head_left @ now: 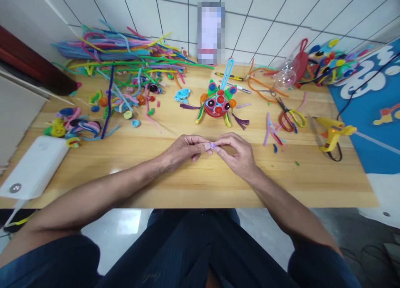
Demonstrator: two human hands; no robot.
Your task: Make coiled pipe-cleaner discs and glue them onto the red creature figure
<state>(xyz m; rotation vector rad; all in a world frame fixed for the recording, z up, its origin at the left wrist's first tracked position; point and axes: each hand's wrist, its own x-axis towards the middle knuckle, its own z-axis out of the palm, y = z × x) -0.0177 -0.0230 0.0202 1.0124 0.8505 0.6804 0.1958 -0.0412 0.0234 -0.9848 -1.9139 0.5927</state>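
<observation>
Between the fingertips of both hands is a small piece of purple pipe cleaner (pixel 213 145), bent or coiled; its exact shape is mostly covered. My left hand (pixel 192 148) pinches it from the left, thumb on top. From the right, my right hand (pixel 236 153) closes thumb and fingers on it. Just beyond the hands sits a colourful animal-head ornament (pixel 218 105) made of pipe cleaners, with a blue loop (pixel 227 73) on top and a dark purple tassel (pixel 241 120) on its right side. A light blue pipe-cleaner bundle (pixel 182 95) lies to its left.
Loose pipe cleaners (pixel 103 48) and coiled pieces cover the back left. At right lie scissors (pixel 289 116), a yellow glue gun (pixel 334 132) with its cord, and purple and pink scraps (pixel 271 130). A white box-like device (pixel 36 167) is at the left edge.
</observation>
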